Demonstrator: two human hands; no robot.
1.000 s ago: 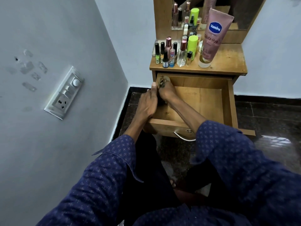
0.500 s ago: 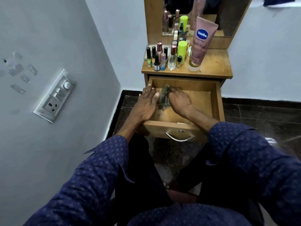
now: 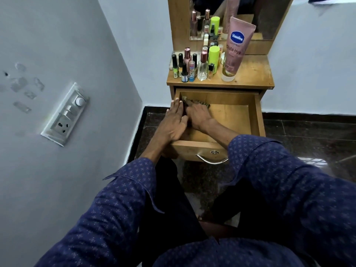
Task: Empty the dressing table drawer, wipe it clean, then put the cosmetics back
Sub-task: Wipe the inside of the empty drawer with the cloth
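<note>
grey wall with a switchboard, tape marks above it, dark shiny floor, blue patterned sleeves

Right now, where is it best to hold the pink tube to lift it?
Probably grip the pink tube around its middle, coming from its right side. It stands on its cap, leaning against the mirror frame, and bottles crowd its left.

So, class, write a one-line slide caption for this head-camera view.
Both hands press a cloth into the open drawer's back left corner; cosmetics wait on top.

Head view, down over drawer
</note>
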